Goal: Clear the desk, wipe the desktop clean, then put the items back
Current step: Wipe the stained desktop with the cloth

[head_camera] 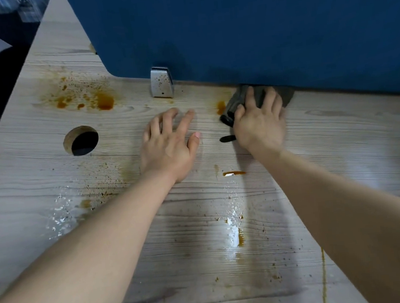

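Reaching forward from the near edge, both bare forearms cross the tabletop, a pale wood-grain surface. Nearest the body, below the right hand's wrist line, lie wet glistening patches and white residue with small brown specks around them. A thin brown drip line runs toward the near edge under the right forearm. A short brown streak sits between the two wrists.

Left hand: palm down on the tabletop, fingers spread and straight, holding nothing. To its left, a round cable hole is cut through the surface. Beyond that hole, further left and away from the left hand, a large orange-brown stain with scattered spatter.

Right hand: palm down on a dark grey cloth, fingers spread over it and pressing it flat to the tabletop. Whether the thumb curls round the cloth, cannot tell. The cloth extends past the fingertips, touching the base of the blue partition. A small brown spot lies just left of the cloth. A dark cloth tag or fold shows beside the right hand's thumb side.

Further off, left of the cloth and beyond the left hand's fingertips, a metal bracket with brown specks clamps the partition to the tabletop.
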A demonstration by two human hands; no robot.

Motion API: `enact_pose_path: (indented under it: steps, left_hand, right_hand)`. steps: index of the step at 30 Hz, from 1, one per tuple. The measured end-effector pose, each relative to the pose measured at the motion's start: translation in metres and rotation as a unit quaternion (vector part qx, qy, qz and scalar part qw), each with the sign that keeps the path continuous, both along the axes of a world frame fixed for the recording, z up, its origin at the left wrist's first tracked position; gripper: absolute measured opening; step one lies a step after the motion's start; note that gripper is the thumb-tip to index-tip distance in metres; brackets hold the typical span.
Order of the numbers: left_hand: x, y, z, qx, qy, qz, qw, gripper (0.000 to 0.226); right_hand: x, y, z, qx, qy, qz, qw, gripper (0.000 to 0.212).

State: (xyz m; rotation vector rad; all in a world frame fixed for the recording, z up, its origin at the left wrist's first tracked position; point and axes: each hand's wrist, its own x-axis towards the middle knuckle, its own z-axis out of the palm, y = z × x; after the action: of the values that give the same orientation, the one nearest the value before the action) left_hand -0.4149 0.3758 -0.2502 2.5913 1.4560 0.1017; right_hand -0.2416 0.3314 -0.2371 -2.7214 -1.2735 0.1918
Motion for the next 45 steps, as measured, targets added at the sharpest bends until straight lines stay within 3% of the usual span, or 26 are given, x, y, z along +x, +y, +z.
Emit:
enact_pose_path:
  steps: [10, 18, 25, 34, 39, 45]
  left_hand:
    - [0.000, 0.000, 0.000, 0.003, 0.005, -0.002, 1.000, 0.054]
    - [0.000, 0.000, 0.000, 0.001, -0.004, -0.001, 1.000, 0.053]
    - [0.000, -0.001, 0.000, 0.003, -0.006, 0.002, 1.000, 0.053]
    - [-0.001, 0.000, 0.000, -0.004, -0.010, -0.002, 1.000, 0.054]
    - [-0.001, 0.000, 0.000, 0.000, -0.011, -0.002, 1.000, 0.054]
    - [0.000, -0.001, 0.000, 0.001, -0.008, -0.001, 1.000, 0.053]
  right_hand:
    - [0.008, -0.018, 0.005, -0.017, 0.008, 0.143, 0.989, 0.053]
    - [0.001, 0.009, 0.004, -0.018, 0.010, 0.068, 0.997, 0.053]
    - [-0.021, -0.020, 0.004, -0.020, 0.016, 0.154, 0.988, 0.053]
    - [-0.007, 0.011, 0.002, -0.017, 0.000, 0.097, 0.995, 0.052]
    - [-0.029, -0.017, 0.000, 0.002, 0.003, 0.134, 0.991, 0.052]
    - [-0.015, 0.008, 0.000, -0.006, 0.005, 0.116, 0.993, 0.051]
